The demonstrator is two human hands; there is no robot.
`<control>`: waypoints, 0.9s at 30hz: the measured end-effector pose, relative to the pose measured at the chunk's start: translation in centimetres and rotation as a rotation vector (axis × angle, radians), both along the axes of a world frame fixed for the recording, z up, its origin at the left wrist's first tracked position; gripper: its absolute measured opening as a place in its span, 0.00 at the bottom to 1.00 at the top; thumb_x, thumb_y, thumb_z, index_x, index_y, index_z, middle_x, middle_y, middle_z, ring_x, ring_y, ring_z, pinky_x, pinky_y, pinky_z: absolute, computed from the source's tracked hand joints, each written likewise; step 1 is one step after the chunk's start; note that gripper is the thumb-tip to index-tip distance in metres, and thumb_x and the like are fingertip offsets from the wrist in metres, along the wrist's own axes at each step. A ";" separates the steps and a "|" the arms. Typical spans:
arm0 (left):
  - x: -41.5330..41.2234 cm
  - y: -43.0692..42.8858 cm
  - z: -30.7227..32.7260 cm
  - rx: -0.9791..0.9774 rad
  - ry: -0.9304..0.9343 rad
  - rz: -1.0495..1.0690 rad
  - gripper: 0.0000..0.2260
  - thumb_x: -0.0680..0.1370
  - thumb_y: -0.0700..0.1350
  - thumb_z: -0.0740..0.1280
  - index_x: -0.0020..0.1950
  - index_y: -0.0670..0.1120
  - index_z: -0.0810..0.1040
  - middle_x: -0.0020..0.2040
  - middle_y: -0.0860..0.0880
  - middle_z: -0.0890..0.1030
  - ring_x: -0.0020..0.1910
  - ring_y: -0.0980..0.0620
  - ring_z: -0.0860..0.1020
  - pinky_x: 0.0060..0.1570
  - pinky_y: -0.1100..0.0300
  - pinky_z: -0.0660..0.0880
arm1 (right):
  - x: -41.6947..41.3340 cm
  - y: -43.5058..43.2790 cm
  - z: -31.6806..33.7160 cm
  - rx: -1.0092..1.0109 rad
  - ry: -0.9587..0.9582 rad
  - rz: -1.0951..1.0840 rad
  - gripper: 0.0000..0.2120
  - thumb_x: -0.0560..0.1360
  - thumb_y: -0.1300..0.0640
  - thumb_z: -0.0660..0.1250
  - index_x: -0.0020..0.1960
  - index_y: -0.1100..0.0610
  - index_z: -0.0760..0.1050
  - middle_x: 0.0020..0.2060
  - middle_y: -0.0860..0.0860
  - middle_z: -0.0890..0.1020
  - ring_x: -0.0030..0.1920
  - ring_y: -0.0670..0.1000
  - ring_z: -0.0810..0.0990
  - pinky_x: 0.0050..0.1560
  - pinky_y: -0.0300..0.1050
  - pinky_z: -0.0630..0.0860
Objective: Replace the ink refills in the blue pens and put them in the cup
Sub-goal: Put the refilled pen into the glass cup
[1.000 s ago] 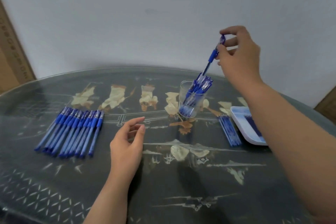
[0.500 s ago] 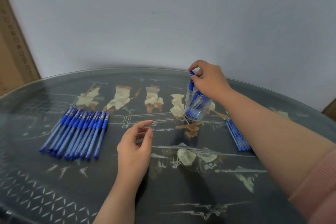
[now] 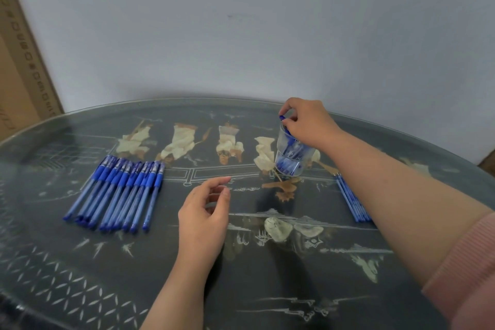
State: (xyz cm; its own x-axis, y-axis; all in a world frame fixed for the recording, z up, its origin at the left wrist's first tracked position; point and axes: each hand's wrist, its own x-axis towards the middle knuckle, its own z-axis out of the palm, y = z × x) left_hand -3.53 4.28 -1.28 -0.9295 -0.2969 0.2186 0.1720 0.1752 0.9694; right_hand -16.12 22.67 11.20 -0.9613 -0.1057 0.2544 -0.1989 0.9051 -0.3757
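Our right hand [image 3: 308,123] is over the clear glass cup [image 3: 290,161] at the far right of the dark oval table [image 3: 67,262]. Its fingers [image 3: 288,107] are curled and pinch the top end of one blue plastic pen [image 3: 282,117]. That pen stands nearly upright with its lower part inside the cup, its long axis running top to bottom and the top leaning slightly left. More blue pens stand in the cup beneath the hand, but they blur together and we cannot count them. On the left of the table lies a row of blue capped pens [image 3: 117,190], side by side and touching. There are about ten, each with its long axis running from near left to far right and its darker grip end at the far side. A bundle of thin blue ink refills [image 3: 351,201] lies on the right, partly hidden by our right forearm, so we cannot count them. Our left hand [image 3: 206,211] is low over the middle of the table, its fingers loosely curled and holding nothing. A pink sleeve [image 3: 468,262] shows at the near right.
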 end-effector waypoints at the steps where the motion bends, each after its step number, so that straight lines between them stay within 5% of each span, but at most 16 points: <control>1: 0.0 0.0 0.0 0.007 -0.001 0.000 0.09 0.79 0.43 0.66 0.55 0.55 0.81 0.50 0.54 0.80 0.48 0.66 0.77 0.43 0.77 0.71 | 0.1 -0.1 0.0 0.004 0.005 0.007 0.08 0.80 0.60 0.62 0.58 0.54 0.76 0.45 0.57 0.82 0.45 0.58 0.82 0.50 0.53 0.80; 8: 1.4 -0.5 1.3 0.077 0.100 0.010 0.09 0.80 0.43 0.66 0.56 0.53 0.81 0.51 0.55 0.81 0.50 0.63 0.78 0.46 0.70 0.74 | 3.0 -1.6 0.0 -0.128 0.233 0.054 0.13 0.78 0.61 0.64 0.61 0.53 0.74 0.51 0.54 0.77 0.51 0.53 0.77 0.58 0.52 0.74; 12: 1.9 -3.4 2.7 0.042 0.202 0.106 0.08 0.80 0.44 0.66 0.57 0.54 0.80 0.52 0.58 0.81 0.52 0.61 0.78 0.49 0.69 0.74 | 6.1 -2.6 -2.1 -0.001 0.557 -0.036 0.13 0.74 0.64 0.66 0.58 0.57 0.77 0.51 0.56 0.77 0.52 0.58 0.76 0.63 0.60 0.69; 17: 1.7 -9.1 1.9 0.051 0.193 0.370 0.08 0.80 0.44 0.65 0.55 0.54 0.81 0.53 0.56 0.82 0.52 0.59 0.79 0.50 0.67 0.74 | 5.9 -1.9 -3.4 -0.012 0.543 -0.111 0.17 0.71 0.68 0.67 0.58 0.59 0.76 0.53 0.59 0.77 0.56 0.61 0.75 0.65 0.71 0.65; 24: 1.6 -12.5 0.3 0.187 0.047 0.682 0.07 0.81 0.44 0.63 0.53 0.55 0.79 0.50 0.53 0.80 0.49 0.53 0.78 0.46 0.58 0.75 | 9.1 -5.7 -5.0 0.005 0.776 0.072 0.16 0.71 0.72 0.65 0.57 0.63 0.78 0.58 0.62 0.73 0.60 0.60 0.71 0.63 0.68 0.69; 27: 1.4 -12.5 0.3 0.198 0.029 0.699 0.07 0.81 0.44 0.63 0.53 0.55 0.79 0.51 0.52 0.79 0.48 0.53 0.78 0.42 0.64 0.71 | 10.7 -10.1 -7.1 -0.035 0.749 0.216 0.16 0.70 0.72 0.66 0.56 0.62 0.79 0.56 0.59 0.74 0.57 0.58 0.74 0.60 0.59 0.74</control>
